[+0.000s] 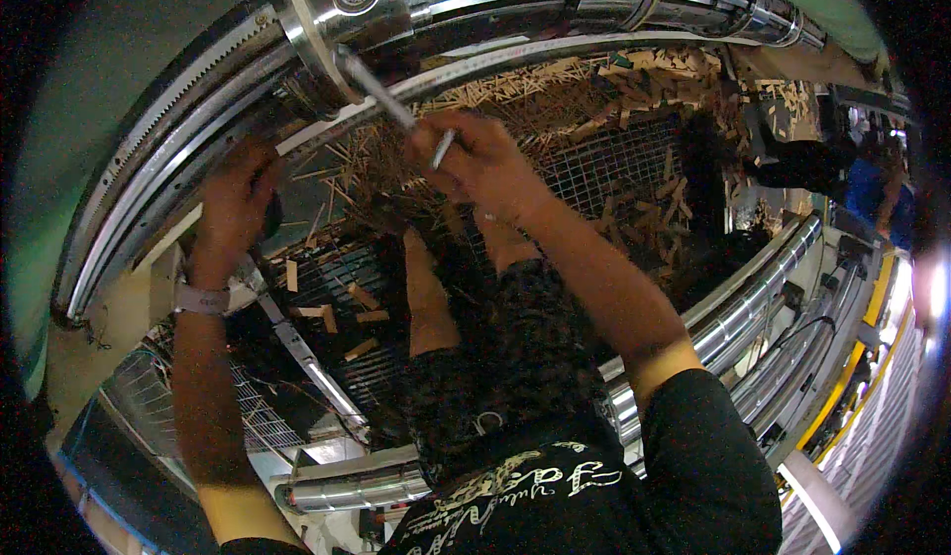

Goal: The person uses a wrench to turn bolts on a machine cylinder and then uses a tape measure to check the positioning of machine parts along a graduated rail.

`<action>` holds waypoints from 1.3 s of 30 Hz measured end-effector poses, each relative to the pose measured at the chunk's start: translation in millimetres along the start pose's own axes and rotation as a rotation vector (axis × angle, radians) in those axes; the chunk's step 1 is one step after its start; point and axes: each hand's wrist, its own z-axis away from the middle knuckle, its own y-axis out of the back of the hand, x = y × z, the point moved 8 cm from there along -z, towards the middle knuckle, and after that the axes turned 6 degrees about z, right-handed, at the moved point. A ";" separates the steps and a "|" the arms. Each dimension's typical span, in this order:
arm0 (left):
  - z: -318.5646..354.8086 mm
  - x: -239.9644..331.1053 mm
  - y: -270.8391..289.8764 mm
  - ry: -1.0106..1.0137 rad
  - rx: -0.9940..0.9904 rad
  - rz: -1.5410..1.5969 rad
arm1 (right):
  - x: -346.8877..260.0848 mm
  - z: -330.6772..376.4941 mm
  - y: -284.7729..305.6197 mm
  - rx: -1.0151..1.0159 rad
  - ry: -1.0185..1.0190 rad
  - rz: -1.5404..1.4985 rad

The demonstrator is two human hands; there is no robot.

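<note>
My right hand (474, 164) is closed around a slim silver metal hand tool (381, 89). I cannot tell whether it is a wrench or a hex key. Its far end meets the lower part of a metal clamp ring (312, 40) on a long shaft (485, 5), and its short near end pokes out below my fingers. My left hand (238, 198), blurred and with a pale band on the wrist, is at the lower edge of the machine's long rail, left of the ring. Its fingers are smeared, and anything in them is hidden.
A toothed rack (188, 89) runs along the rail at the upper left. Wood scraps (664, 208) and thin strips litter the metal grating (614, 164) below. Shiny rollers (763, 287) lie behind me at the lower right. Another person in blue (867, 190) is at the far right.
</note>
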 end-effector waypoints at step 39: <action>-28.4 32.2 -16.5 0.001 0.164 -0.103 | 134.7 118.9 11.8 -0.073 -0.364 -0.393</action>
